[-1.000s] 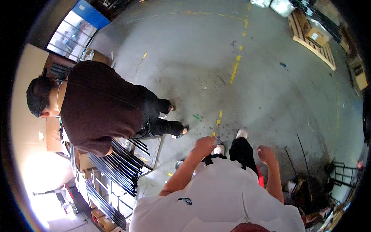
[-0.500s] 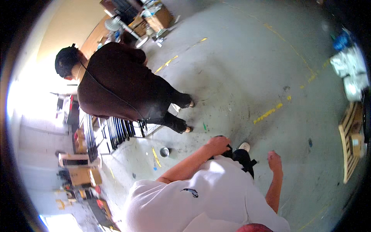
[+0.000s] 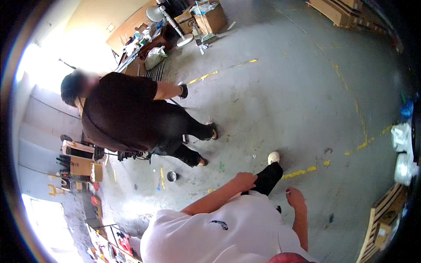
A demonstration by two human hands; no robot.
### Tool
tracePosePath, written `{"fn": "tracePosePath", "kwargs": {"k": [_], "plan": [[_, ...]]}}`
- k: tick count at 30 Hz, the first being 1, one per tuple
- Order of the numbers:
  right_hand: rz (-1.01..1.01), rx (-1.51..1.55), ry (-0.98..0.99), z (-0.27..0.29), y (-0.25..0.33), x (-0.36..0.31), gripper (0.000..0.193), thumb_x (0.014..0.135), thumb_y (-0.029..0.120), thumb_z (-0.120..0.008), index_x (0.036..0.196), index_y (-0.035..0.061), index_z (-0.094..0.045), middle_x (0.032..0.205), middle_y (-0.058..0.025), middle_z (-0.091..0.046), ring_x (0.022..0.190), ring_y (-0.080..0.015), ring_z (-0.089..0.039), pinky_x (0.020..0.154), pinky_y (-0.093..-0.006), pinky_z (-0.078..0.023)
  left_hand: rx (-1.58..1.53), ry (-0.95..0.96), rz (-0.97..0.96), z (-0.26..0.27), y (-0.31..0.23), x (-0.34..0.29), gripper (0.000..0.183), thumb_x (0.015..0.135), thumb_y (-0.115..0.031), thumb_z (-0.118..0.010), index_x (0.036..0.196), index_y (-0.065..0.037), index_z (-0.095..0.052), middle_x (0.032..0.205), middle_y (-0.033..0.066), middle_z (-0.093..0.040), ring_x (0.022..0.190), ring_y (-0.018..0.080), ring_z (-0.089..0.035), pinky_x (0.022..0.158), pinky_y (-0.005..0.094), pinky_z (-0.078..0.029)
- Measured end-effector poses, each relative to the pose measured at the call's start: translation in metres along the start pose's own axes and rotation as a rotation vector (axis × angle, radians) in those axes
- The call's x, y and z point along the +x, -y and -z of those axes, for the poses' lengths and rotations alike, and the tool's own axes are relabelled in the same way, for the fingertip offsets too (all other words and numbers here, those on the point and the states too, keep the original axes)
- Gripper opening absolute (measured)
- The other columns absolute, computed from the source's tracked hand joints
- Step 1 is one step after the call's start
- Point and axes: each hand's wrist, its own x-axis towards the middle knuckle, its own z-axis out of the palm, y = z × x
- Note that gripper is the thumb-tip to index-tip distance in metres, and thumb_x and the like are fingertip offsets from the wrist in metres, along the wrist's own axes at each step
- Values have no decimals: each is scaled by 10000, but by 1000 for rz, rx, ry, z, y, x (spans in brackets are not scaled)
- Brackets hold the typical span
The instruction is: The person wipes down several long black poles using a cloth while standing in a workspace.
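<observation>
My left hand [image 3: 246, 180] hangs in front of my white shirt, beside the dark trouser leg [image 3: 268, 179]. Its fingers are curled in, and nothing shows in them. Off to the right, my right hand [image 3: 296, 197] hangs above the grey floor, its fingers loosely bent and a little apart, with nothing visible between them. Ahead and to the left stands another person [image 3: 120, 111] in a dark top, dark trousers and a cap. That person's hand [image 3: 183, 90], with something black around it, reaches out to the side. Dark bars [image 3: 133, 155] lie partly hidden behind this person.
A round metal bowl [image 3: 171, 176] sits on the floor near the other person's feet. A standing fan [image 3: 171, 24] and a cardboard box [image 3: 209, 18] are at the far left. Wooden slats [image 3: 380, 215] and white bundles [image 3: 402, 153] line the right. Yellow tape [image 3: 300, 173] marks the floor.
My view has shifted, and one of my feet now shows farther forward. The other person has turned, with one arm now visible out to the side. Both my hands have swung slightly leftward in view.
</observation>
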Motion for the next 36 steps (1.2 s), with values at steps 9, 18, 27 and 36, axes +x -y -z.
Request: {"fn": "tracePosePath", "kwargs": {"k": [9,18,27,36], "plan": [[0,-40,-7,177,-7,124,200,818,151,-551,991,68,-608,937,-168,-629,880,-341,-591,764,-427,-471,-123,-233,20,145,-7,142,333,806,-307,-613,1024,-66,-541,930,150,-602,896,342,-594,730,456,-490],[13,-144,34,258,-64,287,201,797,137,-555,975,63,-614,935,-179,-630,896,-355,-593,775,-432,-474,-161,-290,173,229,32,226,287,796,-302,-609,977,-82,-576,916,143,-626,874,337,-617,709,438,-509],[441,-132,492,386,13,480,240,820,203,-543,1017,83,-609,996,-168,-628,937,-365,-583,799,-434,-463,-611,-402,597,305,45,270,347,806,-221,-613,1127,-115,-537,1022,113,-596,972,307,-582,766,423,-487],[681,-921,383,464,115,651,232,764,130,-584,962,17,-628,950,-185,-639,911,-340,-605,786,-410,-473,-925,-692,1348,226,-34,220,243,766,-148,-632,984,-67,-562,912,137,-611,889,323,-611,713,439,-500]]}}
